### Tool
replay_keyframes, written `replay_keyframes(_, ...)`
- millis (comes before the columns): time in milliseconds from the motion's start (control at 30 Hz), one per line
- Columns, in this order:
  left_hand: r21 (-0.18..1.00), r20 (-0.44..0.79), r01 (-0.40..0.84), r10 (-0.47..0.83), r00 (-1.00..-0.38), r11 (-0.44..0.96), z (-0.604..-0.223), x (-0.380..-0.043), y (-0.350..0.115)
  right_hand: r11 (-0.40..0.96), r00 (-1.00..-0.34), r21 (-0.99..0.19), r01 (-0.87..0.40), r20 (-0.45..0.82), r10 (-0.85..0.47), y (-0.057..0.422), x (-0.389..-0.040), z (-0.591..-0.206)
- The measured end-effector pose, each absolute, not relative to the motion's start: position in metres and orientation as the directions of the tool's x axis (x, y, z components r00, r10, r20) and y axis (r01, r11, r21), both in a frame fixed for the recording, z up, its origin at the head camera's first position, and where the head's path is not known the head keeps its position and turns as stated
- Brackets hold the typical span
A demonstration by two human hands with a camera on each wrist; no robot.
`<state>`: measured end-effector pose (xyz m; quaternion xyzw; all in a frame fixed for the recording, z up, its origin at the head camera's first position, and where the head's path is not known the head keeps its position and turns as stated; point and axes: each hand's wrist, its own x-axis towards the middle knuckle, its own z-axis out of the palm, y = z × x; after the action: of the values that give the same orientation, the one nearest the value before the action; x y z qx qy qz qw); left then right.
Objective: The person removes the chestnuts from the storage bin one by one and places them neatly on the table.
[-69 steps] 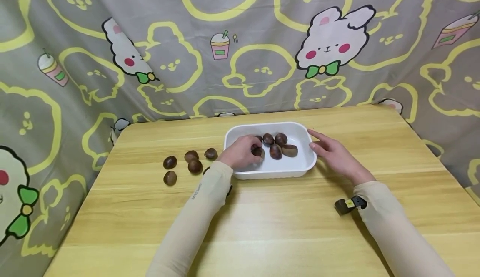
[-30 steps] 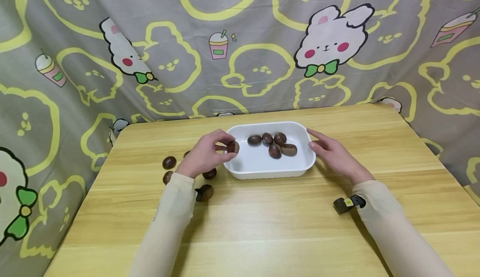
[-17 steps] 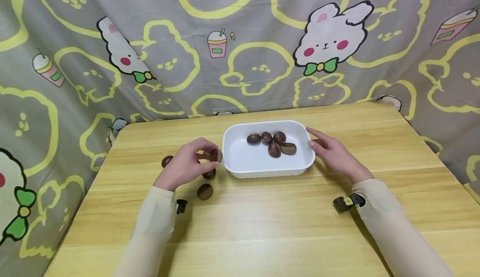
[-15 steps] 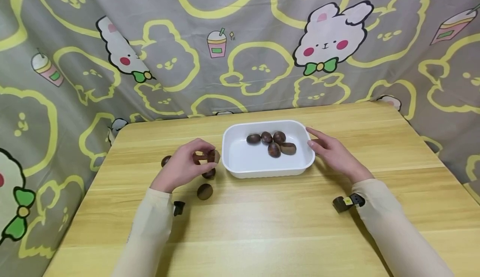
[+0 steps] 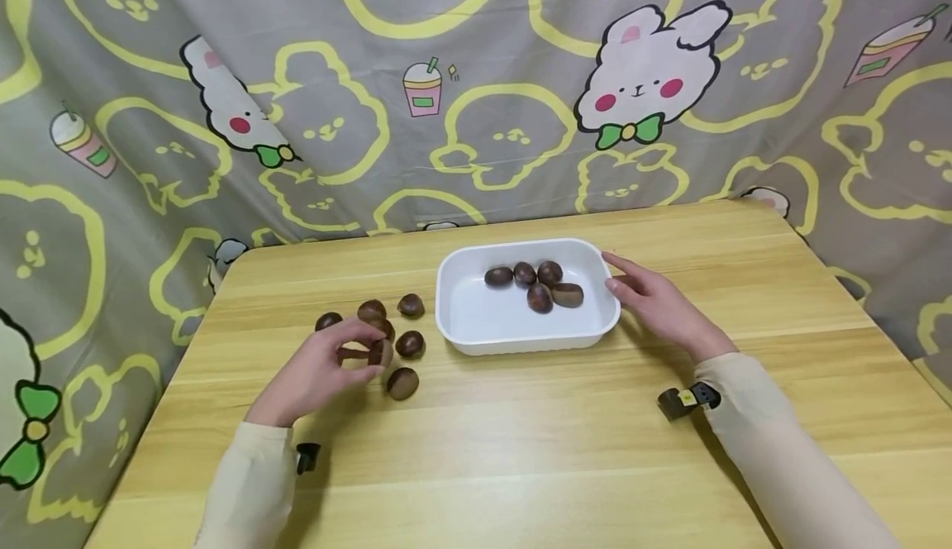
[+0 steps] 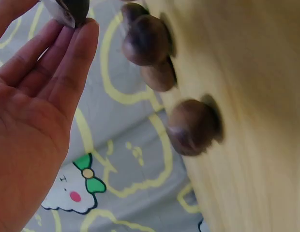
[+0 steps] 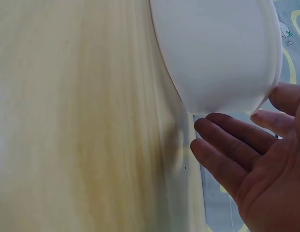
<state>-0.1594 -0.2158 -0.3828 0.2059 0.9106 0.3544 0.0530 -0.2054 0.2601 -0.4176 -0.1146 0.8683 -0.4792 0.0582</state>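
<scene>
My left hand [image 5: 316,371] pinches a brown chestnut [image 5: 382,354] between thumb and fingers, above the table left of the white plastic tray [image 5: 476,342]. In the left wrist view the held chestnut [image 6: 75,8] shows at the fingertips, partly cut off by the frame's top. Several loose chestnuts lie around that hand, among them one nearer the front [image 5: 402,383]. Inside the tray, several chestnuts [image 5: 540,298] sit toward its back and right. My right hand [image 5: 662,305] touches the tray's right end, its fingers fairly straight against the outer wall [image 7: 222,72].
The wooden table [image 5: 513,441] reaches back to a grey patterned curtain [image 5: 498,53]. A dark wrist camera [image 5: 678,403] sticks out from the right sleeve, and another [image 5: 307,456] from the left one.
My left hand reached into the tray, took a chestnut out over the left rim and carried it left and nearer, over the loose chestnuts. The right hand stayed at the tray's end.
</scene>
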Motion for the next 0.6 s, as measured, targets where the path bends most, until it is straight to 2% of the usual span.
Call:
replay_keyframes(300,0.729,-0.036,0.269,0.428,-0.903,0.629,-0.397,-0.15,-0.227,0.523,-0.966,-0.839,-0.148,0.009,-0.258,0.259,-0.207,-0.417)
replay_keyframes(600,0.709,-0.06,0.267,0.433,-0.9,0.653,-0.403,-0.147,-0.228,0.517,-0.965,-0.843,-0.148,0.009,-0.261,0.26,-0.205,-0.416)
